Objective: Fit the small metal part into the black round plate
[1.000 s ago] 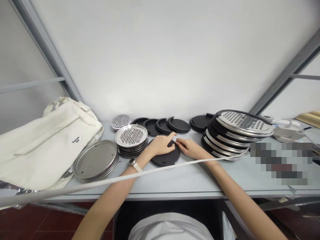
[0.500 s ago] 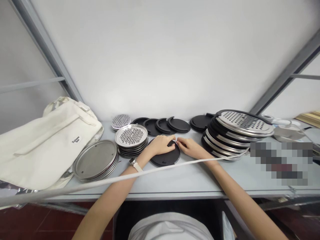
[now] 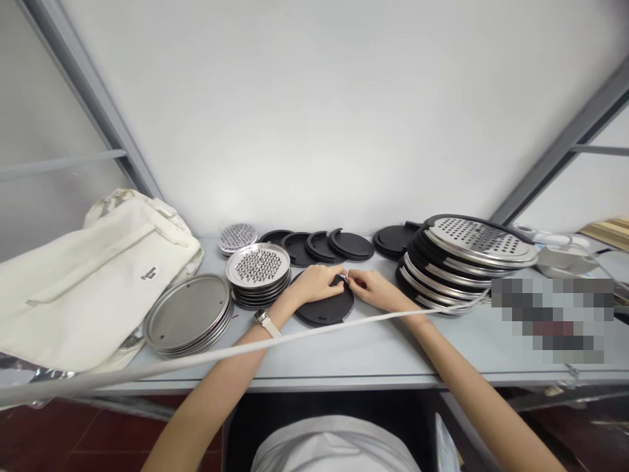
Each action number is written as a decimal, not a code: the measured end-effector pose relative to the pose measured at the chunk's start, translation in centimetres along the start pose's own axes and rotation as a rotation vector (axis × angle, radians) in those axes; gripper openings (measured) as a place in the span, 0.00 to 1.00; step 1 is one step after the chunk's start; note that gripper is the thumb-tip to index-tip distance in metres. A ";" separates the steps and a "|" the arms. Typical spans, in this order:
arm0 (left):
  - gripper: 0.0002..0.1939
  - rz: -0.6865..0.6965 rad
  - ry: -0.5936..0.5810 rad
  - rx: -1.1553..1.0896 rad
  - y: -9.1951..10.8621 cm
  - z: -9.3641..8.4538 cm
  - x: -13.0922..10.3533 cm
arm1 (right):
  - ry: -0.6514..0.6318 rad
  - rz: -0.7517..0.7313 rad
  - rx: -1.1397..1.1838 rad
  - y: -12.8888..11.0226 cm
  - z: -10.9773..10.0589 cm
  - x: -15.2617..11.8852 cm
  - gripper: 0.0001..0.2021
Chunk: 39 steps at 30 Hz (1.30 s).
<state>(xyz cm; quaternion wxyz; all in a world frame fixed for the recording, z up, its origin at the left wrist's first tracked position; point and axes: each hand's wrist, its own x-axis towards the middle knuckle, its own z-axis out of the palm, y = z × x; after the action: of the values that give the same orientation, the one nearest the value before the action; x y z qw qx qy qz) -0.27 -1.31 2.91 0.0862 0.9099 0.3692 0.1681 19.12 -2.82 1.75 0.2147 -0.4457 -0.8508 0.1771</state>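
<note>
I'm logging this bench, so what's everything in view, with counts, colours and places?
bag: one, cream, far left
plain discs: one stack, grey, beside bag
rasp discs: one stack, silver top, left of hands
small rasp discs: one pile, silver, back left
loose black discs: four, overlapping, along wall
further black discs: count unclear, behind tall stack
tall stack: one, black and silver, right
worked disc: one, black, under left hand
small piece: one, silvery, at fingertips
bar or cord: one, white, across foreground
table: one, pale grey
posts: two, grey, both sides
boards: several, tan, far right
pixelated patch: contents hidden, right
watch: one, pale strap, left wrist
left hand: one, bare, centre
right hand: one, bare, centre
</note>
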 end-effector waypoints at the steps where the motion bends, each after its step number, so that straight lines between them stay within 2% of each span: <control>1: 0.10 0.001 0.003 -0.003 0.0 0.1 0.0 | -0.002 0.002 0.005 -0.1 0.0 0.0 0.14; 9: 0.10 0.033 0.005 0.015 -0.4 0.3 0.1 | -0.029 0.076 0.019 0.1 -0.2 -0.2 0.15; 12: 0.12 0.015 0.012 0.050 -0.3 0.2 0.0 | -0.020 0.061 0.016 0.5 0.0 -0.2 0.15; 15: 0.13 -0.045 0.039 0.097 0.0 0.2 -0.1 | 0.041 0.044 -0.003 0.7 0.2 -0.1 0.14; 18: 0.10 -0.090 0.041 0.139 0.2 0.2 -0.1 | 0.081 0.036 -0.022 0.7 0.5 0.1 0.14; 29: 0.08 -0.093 -0.010 0.156 0.3 0.2 -0.2 | 0.032 0.004 -0.080 1.0 1.1 0.2 0.13; 31: 0.09 -0.065 0.025 0.127 0.3 0.3 -0.2 | 0.027 0.002 -0.094 1.0 1.0 0.2 0.14; 35: 0.14 0.084 0.193 0.074 0.2 0.2 -0.2 | 0.032 0.009 -0.109 1.0 1.1 0.2 0.15; 39: 0.14 0.192 0.186 0.045 0.1 0.2 0.0 | 0.024 0.012 -0.102 1.1 1.1 0.3 0.15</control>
<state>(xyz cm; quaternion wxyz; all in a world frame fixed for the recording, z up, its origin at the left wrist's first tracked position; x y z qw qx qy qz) -0.16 -1.40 2.78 0.0148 0.9233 0.2903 0.2511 19.15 -2.13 0.32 0.2011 -0.4631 -0.8534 0.1295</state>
